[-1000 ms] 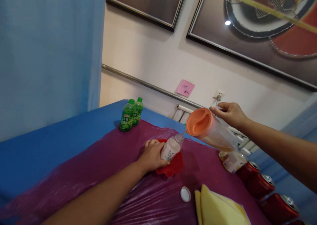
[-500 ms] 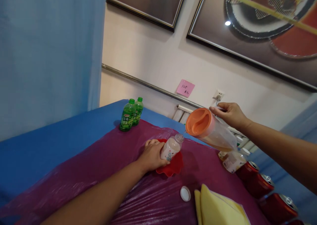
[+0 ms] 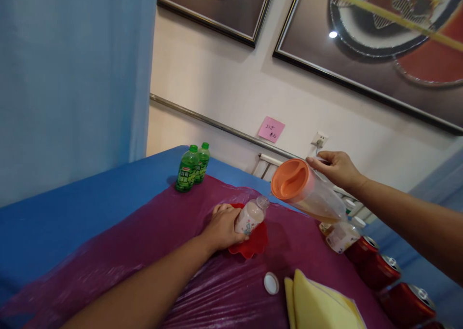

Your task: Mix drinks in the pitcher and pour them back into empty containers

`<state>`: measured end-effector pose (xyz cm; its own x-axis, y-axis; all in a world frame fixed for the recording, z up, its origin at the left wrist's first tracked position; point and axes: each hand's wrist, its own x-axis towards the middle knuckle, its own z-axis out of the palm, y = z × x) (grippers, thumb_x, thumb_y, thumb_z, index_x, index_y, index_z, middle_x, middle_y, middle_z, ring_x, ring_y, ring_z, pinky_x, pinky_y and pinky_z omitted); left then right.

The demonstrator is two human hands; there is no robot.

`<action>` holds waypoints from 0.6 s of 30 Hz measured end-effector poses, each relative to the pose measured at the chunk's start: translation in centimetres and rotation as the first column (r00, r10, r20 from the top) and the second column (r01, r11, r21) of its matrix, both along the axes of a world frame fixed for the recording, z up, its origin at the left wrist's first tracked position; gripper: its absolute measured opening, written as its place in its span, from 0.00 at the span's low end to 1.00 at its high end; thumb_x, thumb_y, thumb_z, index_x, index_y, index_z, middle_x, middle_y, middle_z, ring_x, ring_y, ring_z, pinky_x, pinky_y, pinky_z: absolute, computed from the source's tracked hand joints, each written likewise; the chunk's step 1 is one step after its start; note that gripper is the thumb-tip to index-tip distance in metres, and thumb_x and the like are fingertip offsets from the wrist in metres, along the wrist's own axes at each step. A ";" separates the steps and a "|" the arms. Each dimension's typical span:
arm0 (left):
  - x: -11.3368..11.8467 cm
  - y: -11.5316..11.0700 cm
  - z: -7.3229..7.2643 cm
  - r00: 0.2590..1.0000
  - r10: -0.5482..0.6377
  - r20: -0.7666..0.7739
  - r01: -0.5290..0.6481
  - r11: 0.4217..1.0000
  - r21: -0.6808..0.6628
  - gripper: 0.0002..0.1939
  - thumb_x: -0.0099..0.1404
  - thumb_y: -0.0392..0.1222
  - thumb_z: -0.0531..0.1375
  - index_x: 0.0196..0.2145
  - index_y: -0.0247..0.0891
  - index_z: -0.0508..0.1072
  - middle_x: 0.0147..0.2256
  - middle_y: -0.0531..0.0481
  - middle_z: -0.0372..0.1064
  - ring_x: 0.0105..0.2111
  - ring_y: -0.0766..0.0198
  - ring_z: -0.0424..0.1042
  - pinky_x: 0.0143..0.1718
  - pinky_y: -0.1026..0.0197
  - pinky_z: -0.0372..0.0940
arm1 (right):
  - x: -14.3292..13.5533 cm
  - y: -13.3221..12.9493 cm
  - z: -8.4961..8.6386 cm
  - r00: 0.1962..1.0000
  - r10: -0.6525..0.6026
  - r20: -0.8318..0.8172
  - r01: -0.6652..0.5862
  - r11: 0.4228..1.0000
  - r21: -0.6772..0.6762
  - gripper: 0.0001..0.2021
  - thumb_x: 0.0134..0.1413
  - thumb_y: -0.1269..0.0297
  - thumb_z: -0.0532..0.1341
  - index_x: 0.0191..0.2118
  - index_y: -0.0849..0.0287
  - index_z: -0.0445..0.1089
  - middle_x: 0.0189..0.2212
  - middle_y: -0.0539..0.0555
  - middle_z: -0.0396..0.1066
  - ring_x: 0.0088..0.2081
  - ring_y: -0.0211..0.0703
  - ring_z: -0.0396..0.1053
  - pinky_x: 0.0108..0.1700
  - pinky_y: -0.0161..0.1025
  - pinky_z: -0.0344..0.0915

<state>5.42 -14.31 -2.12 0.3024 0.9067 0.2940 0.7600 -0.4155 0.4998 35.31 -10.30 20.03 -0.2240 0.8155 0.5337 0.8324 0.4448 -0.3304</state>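
My left hand [image 3: 226, 227] is closed round a small clear bottle [image 3: 251, 216] with a printed label and no cap. The bottle is over a red scalloped dish [image 3: 258, 242], partly hidden by the hand. My right hand [image 3: 338, 170] grips the handle of a translucent pitcher [image 3: 321, 198], which is tipped to the left. Its orange lid [image 3: 291, 179] faces the bottle's mouth, a short gap apart. Pale brownish liquid lies along the pitcher's lower side. A white cap [image 3: 271, 283] rests on the purple plastic sheet [image 3: 195, 276], nearer to me.
Two green bottles [image 3: 188, 170] stand at the back left on the blue table cover [image 3: 108, 189]. Along the right are red cans [image 3: 379, 268] and a labelled bottle [image 3: 342, 236]. A folded yellow cloth [image 3: 321, 302] lies in front. Behind, a wall carries a metal rail [image 3: 217, 124].
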 end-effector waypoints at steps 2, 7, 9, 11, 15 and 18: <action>0.0 0.0 0.1 1.000 0.002 -0.005 -0.002 1.000 -0.006 0.28 0.47 0.59 0.71 0.43 0.44 0.76 0.44 0.47 0.74 0.51 0.45 0.68 0.54 0.47 0.56 | 0.0 -0.1 0.0 1.000 -0.005 0.013 0.005 1.000 0.009 0.29 0.52 0.36 0.61 0.19 0.53 0.49 0.18 0.45 0.44 0.22 0.35 0.45 0.24 0.38 0.44; 0.0 -0.1 0.2 1.000 0.005 -0.013 -0.005 1.000 -0.007 0.27 0.47 0.59 0.71 0.42 0.44 0.75 0.44 0.47 0.74 0.51 0.45 0.67 0.54 0.47 0.56 | -0.3 -0.4 0.1 1.000 -0.017 0.016 0.017 1.000 0.009 0.30 0.52 0.36 0.61 0.19 0.53 0.49 0.18 0.45 0.44 0.22 0.36 0.45 0.24 0.39 0.44; 0.0 -0.1 0.2 1.000 0.003 -0.012 -0.003 1.000 -0.004 0.27 0.47 0.59 0.71 0.42 0.45 0.75 0.43 0.47 0.74 0.51 0.45 0.68 0.53 0.48 0.56 | -0.4 -0.6 0.1 1.000 -0.018 0.016 0.018 1.000 0.009 0.30 0.51 0.35 0.61 0.19 0.53 0.48 0.17 0.45 0.44 0.22 0.36 0.45 0.24 0.39 0.44; 0.0 -0.1 0.2 1.000 0.004 -0.010 -0.004 1.000 -0.002 0.27 0.47 0.59 0.71 0.42 0.45 0.75 0.43 0.47 0.74 0.51 0.45 0.68 0.53 0.47 0.57 | -0.5 -0.7 0.2 1.000 -0.017 0.020 0.017 1.000 0.017 0.30 0.51 0.35 0.61 0.19 0.53 0.48 0.17 0.45 0.44 0.22 0.36 0.45 0.24 0.39 0.44; -0.1 0.0 0.2 1.000 -0.001 -0.006 0.001 1.000 -0.005 0.26 0.46 0.59 0.71 0.41 0.45 0.75 0.43 0.47 0.74 0.51 0.44 0.68 0.53 0.47 0.57 | -0.5 -0.7 0.2 1.000 -0.007 0.022 0.007 1.000 0.025 0.31 0.50 0.33 0.60 0.18 0.53 0.48 0.17 0.45 0.44 0.21 0.36 0.45 0.23 0.39 0.45; -0.1 0.0 0.2 1.000 -0.005 -0.001 0.005 1.000 -0.005 0.26 0.46 0.58 0.71 0.41 0.44 0.75 0.43 0.47 0.74 0.50 0.45 0.68 0.54 0.47 0.56 | -0.6 -0.8 0.2 1.000 -0.012 0.024 0.011 1.000 0.020 0.32 0.50 0.33 0.60 0.18 0.53 0.48 0.17 0.45 0.44 0.21 0.36 0.45 0.23 0.39 0.45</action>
<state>5.32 -14.31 -1.92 0.3077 0.9066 0.2889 0.7583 -0.4170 0.5011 34.71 -11.10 20.26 -0.2278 0.8074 0.5443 0.8453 0.4414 -0.3009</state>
